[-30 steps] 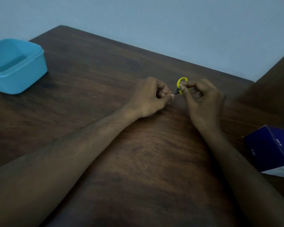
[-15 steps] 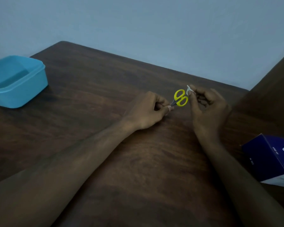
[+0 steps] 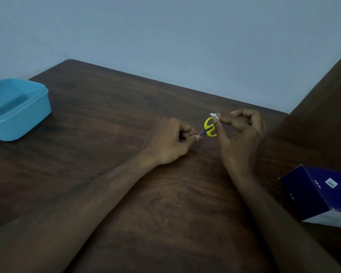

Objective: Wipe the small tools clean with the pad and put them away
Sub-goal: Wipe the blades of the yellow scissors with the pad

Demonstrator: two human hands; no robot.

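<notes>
Small scissors with yellow handles (image 3: 209, 127) are held over the middle of the dark wooden table (image 3: 126, 119). My left hand (image 3: 170, 141) pinches their metal blades, so the tips are hidden between my fingers. My right hand (image 3: 242, 134) pinches a small white pad (image 3: 215, 116) between thumb and forefinger. The pad sits against the upper yellow handle loop. The other fingers of my right hand are curled above the palm.
An open light-blue plastic box (image 3: 16, 109) stands at the table's left edge. A dark blue cardboard box (image 3: 321, 194) lies at the right edge. A brown wooden panel (image 3: 323, 107) rises at the far right. A pale wall runs behind the table.
My right hand has drawn the pad off the blades and up to the yellow handles, so both handle loops now show. My view has tilted upward a little.
</notes>
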